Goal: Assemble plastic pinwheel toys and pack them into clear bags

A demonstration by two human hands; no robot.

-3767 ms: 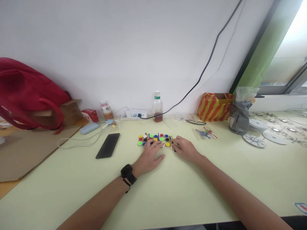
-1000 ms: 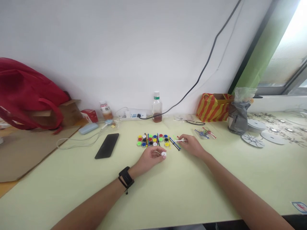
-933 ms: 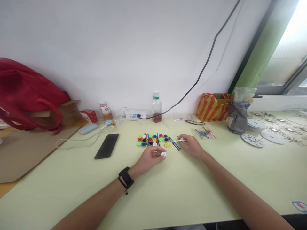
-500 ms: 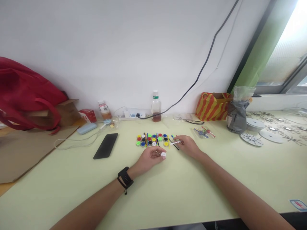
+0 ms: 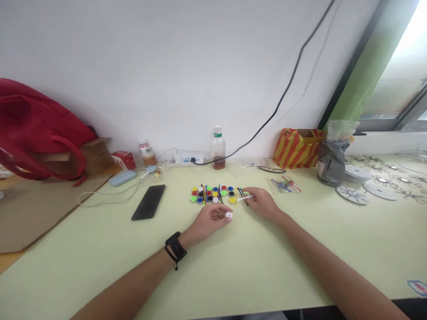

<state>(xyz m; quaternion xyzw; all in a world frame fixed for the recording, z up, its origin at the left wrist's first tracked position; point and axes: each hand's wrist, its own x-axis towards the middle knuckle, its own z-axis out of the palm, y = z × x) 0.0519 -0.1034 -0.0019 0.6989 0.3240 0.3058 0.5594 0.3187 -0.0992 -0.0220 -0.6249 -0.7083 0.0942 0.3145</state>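
Note:
My left hand (image 5: 212, 217) is closed in a pinch on a small white disc (image 5: 228, 215) with a dark spot at its centre, a little above the table. To the right, my right hand (image 5: 262, 203) pinches a thin white plastic stick (image 5: 246, 198), which points left out of the fingers. Dark sticks lie under and beside those fingertips. Beyond my left hand are small round discs in several colours, such as a red disc (image 5: 223, 188) and a yellow disc (image 5: 232, 200). Thin coloured sticks (image 5: 219, 194) lie between groups of them.
On the left lie a black phone (image 5: 148, 202), a light blue case (image 5: 122, 178) and a white cable. A bottle (image 5: 219, 149) and a power strip (image 5: 187, 160) stand by the wall. Rightward are a bag of coloured parts (image 5: 285, 184), a striped bag (image 5: 298, 149) and white discs (image 5: 352, 195).
The view has shifted slightly. My left hand stays pinched on the white disc. My right hand still has the white stick, and the dark sticks by its fingers have moved a little.

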